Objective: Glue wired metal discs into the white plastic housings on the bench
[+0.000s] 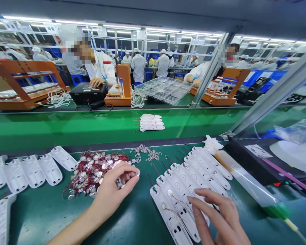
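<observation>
My left hand (117, 183) is closed beside a heap of small round metal discs with red wires (91, 172). A small clear piece (137, 173) sits between its thumb and index fingertip, and more shiny bits show under the curled fingers. My right hand (216, 214) hovers over a row of white plastic shells (183, 190), fingers apart, with nothing visible in them. In the two nearest shells lie round discs with thin wires (169, 193). Small clear pieces (148, 153) are scattered behind the heap.
More white shells (32, 170) lie at the left. A stack of shells (151, 123) rests on the green belt (104, 127). A syringe-like tube (247, 182) lies on the right beside a black box. Across the belt, co-workers sit among orange fixtures (123, 85). A metal post (275, 92) slants at right.
</observation>
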Demonstrator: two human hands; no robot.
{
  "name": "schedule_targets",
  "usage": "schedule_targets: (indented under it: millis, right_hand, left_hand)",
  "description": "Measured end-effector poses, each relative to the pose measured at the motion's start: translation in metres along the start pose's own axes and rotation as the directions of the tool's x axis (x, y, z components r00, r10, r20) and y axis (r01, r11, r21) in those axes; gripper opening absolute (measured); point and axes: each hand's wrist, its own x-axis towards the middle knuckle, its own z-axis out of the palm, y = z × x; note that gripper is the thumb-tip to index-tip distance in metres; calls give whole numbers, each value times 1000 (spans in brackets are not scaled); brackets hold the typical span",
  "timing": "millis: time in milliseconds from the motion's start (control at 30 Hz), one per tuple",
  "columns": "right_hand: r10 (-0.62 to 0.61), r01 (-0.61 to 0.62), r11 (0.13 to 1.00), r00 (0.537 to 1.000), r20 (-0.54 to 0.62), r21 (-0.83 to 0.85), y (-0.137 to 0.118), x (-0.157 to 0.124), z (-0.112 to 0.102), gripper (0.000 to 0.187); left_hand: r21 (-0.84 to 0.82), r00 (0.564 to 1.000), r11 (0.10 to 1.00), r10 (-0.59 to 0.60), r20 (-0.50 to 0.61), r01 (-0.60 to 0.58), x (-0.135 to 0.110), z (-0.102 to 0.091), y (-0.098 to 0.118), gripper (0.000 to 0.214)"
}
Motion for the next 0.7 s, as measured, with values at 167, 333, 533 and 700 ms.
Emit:
schedule_targets:
  millis: [167,333,533,700]
  right_hand:
    - [113,-144,957,984,136,253,-27,7,26,16]
    - [305,-479,768,857,416,425,-32,-7,53,32]
    - [332,-540,670,832,445,509,-23,-12,52,20]
    - [138,-239,902,949,285,360,-12,-11,36,12]
  left_hand:
    - [-439,901,787,-380,207,433,-4,22,19,36]
    - [-461,920,797,-347,181,391,-11,43,22,31]
    - [-469,890,757,-365,273,455,-14,46,24,40]
    - [-357,884,815,-367,290,456,-21,53,22,30]
